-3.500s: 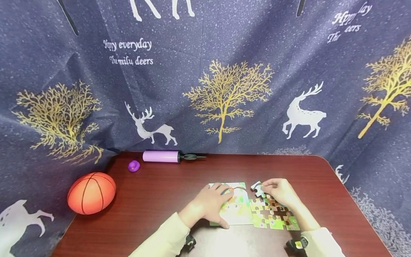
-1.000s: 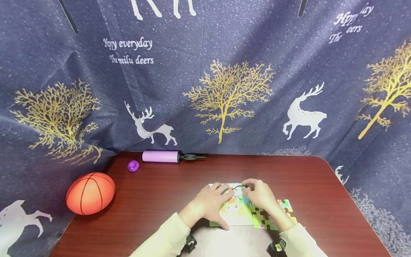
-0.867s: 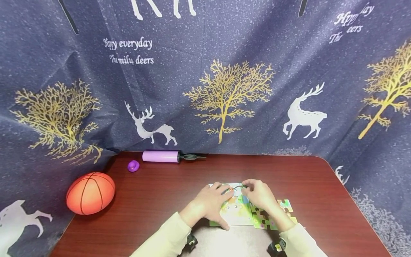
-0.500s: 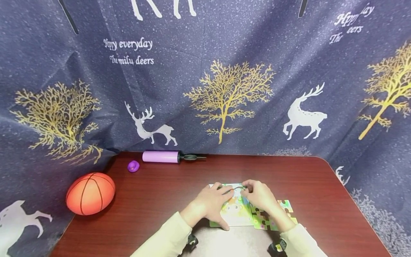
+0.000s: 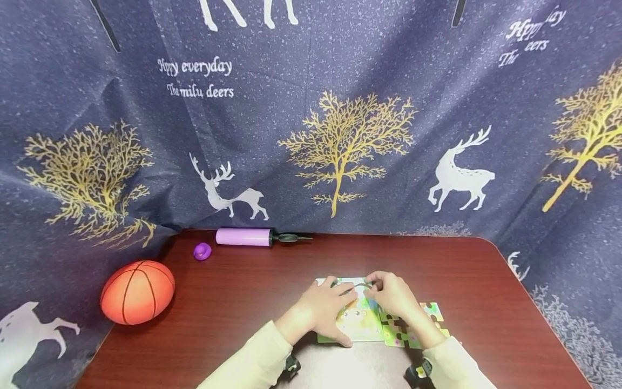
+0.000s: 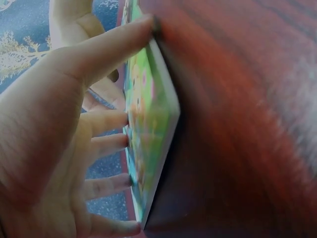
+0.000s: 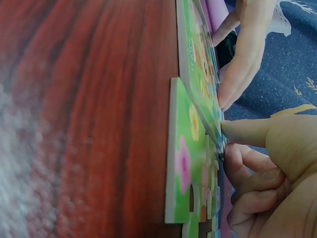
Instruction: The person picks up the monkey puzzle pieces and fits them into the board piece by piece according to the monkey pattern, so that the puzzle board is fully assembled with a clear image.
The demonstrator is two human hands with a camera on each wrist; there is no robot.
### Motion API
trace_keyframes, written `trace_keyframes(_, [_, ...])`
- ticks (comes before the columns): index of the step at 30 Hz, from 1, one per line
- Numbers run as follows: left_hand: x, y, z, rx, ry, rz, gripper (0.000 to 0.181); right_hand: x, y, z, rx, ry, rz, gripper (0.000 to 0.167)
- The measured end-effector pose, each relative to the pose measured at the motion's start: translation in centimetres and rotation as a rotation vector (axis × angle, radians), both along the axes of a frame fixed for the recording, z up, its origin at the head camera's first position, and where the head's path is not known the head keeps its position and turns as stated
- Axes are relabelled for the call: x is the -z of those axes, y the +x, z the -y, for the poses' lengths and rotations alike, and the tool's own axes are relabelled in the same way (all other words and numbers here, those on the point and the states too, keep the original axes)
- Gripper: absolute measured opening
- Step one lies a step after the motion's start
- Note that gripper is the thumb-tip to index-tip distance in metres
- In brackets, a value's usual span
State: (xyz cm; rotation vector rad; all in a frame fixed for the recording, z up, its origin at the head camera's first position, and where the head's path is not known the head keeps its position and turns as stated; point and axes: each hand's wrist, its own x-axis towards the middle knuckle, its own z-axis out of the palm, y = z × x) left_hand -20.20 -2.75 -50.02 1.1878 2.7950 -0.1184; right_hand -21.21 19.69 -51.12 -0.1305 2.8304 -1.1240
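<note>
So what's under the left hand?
A puzzle board is under the left hand. Part of its picture shows, with cartoon eyes; the part beneath the hand is covered from above, so I can't say what's drawn.

Wood grain runs through the dark red surface (image 5: 272, 281), which rounds off at its two o'clock corner. The board (image 5: 362, 327) lies flat on it, with a pale glare toward six o'clock. Just beside the board, at three o'clock, lie the pieces (image 5: 395, 335). The ball (image 5: 138, 293) sits at nine o'clock; the small purple thing (image 5: 202, 251) and the pump (image 5: 244, 236) lie toward ten.
</note>
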Motion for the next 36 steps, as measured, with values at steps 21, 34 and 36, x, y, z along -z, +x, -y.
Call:
trace_keyframes(21, [0.3, 0.0, -0.2, -0.011, 0.000, 0.024, 0.112, -1.3, 0.3, -3.4, 0.005, -0.023, -0.034, 0.024])
trace_keyframes(34, [0.3, -0.3, 0.1, -0.016, 0.009, 0.049, 0.112, -0.9, 1.7, -5.7, -0.139, 0.135, 0.001, 0.041])
trace_keyframes(36, [0.3, -0.3, 0.0, -0.009, 0.013, 0.046, 0.112, -1.0, 1.9, -6.0, -0.173, 0.154, 0.001, 0.044])
